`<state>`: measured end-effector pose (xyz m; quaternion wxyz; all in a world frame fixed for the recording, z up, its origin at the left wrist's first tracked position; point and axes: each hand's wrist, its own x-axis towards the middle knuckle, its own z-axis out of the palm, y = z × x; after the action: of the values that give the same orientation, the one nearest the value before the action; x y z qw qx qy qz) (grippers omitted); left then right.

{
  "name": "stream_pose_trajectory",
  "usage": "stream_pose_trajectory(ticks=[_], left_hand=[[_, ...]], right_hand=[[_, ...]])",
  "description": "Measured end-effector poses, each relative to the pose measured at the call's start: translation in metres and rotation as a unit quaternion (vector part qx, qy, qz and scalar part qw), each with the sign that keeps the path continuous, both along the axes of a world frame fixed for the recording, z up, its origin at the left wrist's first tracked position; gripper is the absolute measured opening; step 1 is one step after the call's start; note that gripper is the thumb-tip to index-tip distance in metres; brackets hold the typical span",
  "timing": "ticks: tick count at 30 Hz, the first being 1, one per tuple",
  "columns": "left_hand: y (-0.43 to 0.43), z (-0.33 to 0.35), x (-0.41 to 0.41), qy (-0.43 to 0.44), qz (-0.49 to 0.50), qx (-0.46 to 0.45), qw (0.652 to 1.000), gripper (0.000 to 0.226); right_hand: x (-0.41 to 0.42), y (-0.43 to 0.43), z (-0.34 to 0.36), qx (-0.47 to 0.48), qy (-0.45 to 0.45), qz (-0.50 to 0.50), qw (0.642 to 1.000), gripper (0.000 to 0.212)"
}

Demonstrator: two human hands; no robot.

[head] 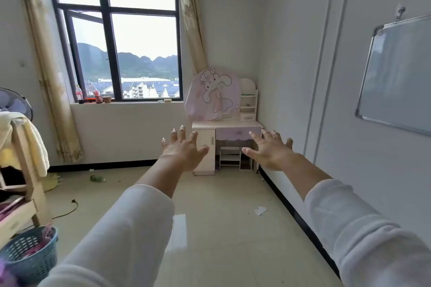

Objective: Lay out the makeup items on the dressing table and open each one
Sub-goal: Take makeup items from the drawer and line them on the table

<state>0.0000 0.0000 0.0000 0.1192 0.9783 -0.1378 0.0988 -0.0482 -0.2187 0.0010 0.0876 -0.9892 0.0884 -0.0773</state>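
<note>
- Both hands up mid-frame, palms away, empty. Left hand (184,150) w/ fingers (173,135) spread wide; right hand (271,150) likewise splayed, holding nothing.
- Dresser (227,140) sits in the far corner, center-right of frame, beyond both hands and well apart from them across bare floor (221,228). Hands only overlap it in the picture, no contact.
- Key relation: dresser lies straight ahead & a bit right; its long axis runs left-right along the back wall. Right hand lines up w/ the purple drawer (238,134), left hand w/ the white cabinet door (207,144). Neither clearly nearer; right looks slightly better placed, my guess.
- Tabletop (224,124) looks pale and narrow; can't make out any makeup items on it. Judging by that, layout not begun, nothing opened.
- Pink cover w/ bunny drawing (213,95) drapes over what is prob. the mirror, hiding whatever is behind it.
- Small shelves (248,102) right of the cover hold tiny things, too small to ID.
- Drawer and cabinet shut, contents unseen; items may be inside, can't tell.
- Stool (231,157) under the dresser partly blocked by the hands.
</note>
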Motion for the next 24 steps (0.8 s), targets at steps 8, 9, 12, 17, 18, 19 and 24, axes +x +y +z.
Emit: stream_pose_trajectory(ticks=[8,9,12,17,18,19,24], left_hand=[[-0.024,-0.015,0.07,0.005,0.005,0.024,1.0,0.065],[-0.03,-0.016,0.082,0.006,0.006,0.027,1.0,0.065],[-0.052,-0.017,0.122,0.001,0.003,0.045,0.999,0.065],[-0.096,-0.003,0.202,-0.013,0.005,0.048,0.999,0.066],[-0.107,0.0,0.22,-0.018,0.006,0.044,0.999,0.066],[-0.118,0.002,0.238,-0.023,0.005,0.041,0.999,0.065],[-0.171,-0.01,0.318,-0.025,-0.017,0.037,0.999,0.064]], right_hand=[[0.07,-0.031,-0.011,-0.019,0.008,-0.003,1.0,0.069],[0.082,-0.037,-0.013,-0.021,0.008,-0.003,1.0,0.069],[0.122,-0.06,-0.015,-0.022,0.009,0.0,1.0,0.069],[0.201,-0.109,-0.004,-0.041,-0.009,-0.002,0.999,0.071],[0.219,-0.119,-0.001,-0.039,-0.015,-0.002,0.999,0.071],[0.235,-0.129,0.001,-0.039,-0.017,-0.001,0.999,0.071],[0.317,-0.175,-0.006,-0.042,-0.007,-0.007,0.999,0.071]])
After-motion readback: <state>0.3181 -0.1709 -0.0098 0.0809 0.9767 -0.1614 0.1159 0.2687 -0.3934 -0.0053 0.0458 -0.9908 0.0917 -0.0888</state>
